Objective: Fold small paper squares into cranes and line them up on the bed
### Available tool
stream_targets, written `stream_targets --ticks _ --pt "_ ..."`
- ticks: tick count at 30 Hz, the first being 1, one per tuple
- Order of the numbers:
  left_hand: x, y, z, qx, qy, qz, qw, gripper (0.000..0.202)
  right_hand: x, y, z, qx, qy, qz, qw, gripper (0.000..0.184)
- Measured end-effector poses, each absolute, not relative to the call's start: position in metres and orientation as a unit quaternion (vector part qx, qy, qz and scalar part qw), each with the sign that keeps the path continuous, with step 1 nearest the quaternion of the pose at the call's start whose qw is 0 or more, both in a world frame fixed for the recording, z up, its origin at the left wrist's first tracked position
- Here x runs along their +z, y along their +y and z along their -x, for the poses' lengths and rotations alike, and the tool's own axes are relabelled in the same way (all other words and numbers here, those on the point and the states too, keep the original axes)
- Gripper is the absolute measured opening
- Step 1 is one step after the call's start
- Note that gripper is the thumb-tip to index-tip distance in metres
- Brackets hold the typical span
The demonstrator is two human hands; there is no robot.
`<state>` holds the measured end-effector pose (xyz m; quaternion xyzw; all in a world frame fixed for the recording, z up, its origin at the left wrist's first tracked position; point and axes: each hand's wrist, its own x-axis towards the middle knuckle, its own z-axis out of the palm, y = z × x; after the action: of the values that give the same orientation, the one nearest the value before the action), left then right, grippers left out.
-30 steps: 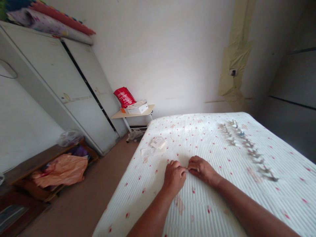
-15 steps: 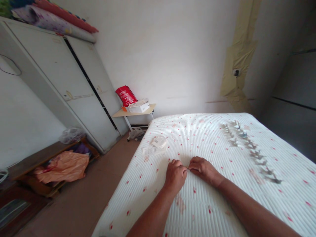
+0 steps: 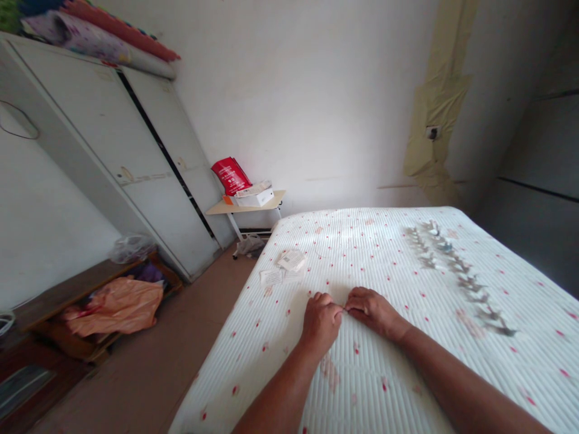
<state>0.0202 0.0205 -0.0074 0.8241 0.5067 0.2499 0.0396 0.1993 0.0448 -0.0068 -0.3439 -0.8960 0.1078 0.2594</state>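
Note:
My left hand (image 3: 322, 319) and my right hand (image 3: 371, 310) are close together, low over the white quilted bed cover (image 3: 375, 374). Both have curled fingers, and their fingertips pinch from either side at a tiny thing that is mostly hidden and too small to name. Beyond my left hand lie several printed paper pieces (image 3: 292, 260), partly overlapping. To the right of my right hand stand small grey-white folded shapes (image 3: 468, 282) that look like paper cranes, set out in two rows; their details are blurred.
At the far left corner of the bed, a small table (image 3: 219, 209) bears a white box (image 3: 256, 196) and a red bag (image 3: 231, 175). A tall cabinet (image 3: 104, 114) lines the left side. An orange plastic bag (image 3: 120, 304) lies on a low wooden bench (image 3: 58, 289).

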Motion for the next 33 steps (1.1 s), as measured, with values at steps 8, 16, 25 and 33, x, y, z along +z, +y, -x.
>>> stream_targets --ticks 8,16,25,33 --pt "-0.0063 0.0202 -0.0208 0.243 0.507 -0.826 0.036 0.017 -0.0091 0.0462 -0.199 0.106 -0.895 0.355 0.25 0.02" --pt "-0.0091 0.0213 -0.0207 0.245 0.505 -0.827 0.026 0.015 -0.0057 0.0441 -0.1966 0.099 -0.894 0.36 0.246 0.021" --pt "-0.0091 0.0212 -0.0207 0.243 0.506 -0.827 0.02 0.015 -0.0045 0.0407 -0.1975 0.101 -0.891 0.367 0.25 0.014" --pt "-0.0084 0.0214 -0.0203 0.24 0.508 -0.827 0.027 0.017 -0.0063 0.0431 -0.1963 0.103 -0.892 0.361 0.253 0.018"
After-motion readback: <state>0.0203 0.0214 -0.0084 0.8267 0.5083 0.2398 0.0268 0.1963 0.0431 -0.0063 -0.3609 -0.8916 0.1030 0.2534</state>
